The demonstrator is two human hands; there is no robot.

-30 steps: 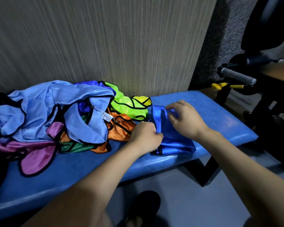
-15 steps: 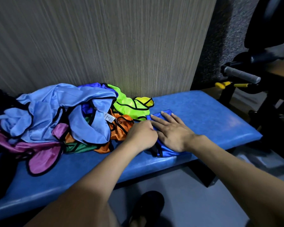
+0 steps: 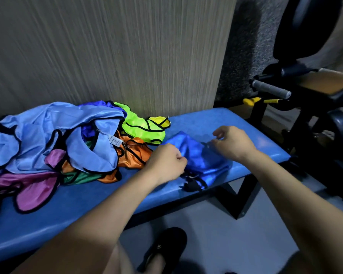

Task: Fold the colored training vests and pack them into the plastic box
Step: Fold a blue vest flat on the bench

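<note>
head view: blue vest [image 3: 200, 155] lies near the bench's [image 3: 246, 125] right end, between both hands; left hand [image 3: 166, 161] pinches its left edge, right hand [image 3: 234, 143], fingers curled, grips the right.

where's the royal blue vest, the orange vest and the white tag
royal blue vest [image 3: 198, 155], head view, middle of its shiny fabric
orange vest [image 3: 136, 153], head view, its bunched upper fold
white tag [image 3: 114, 140], head view, centre of the label
</note>
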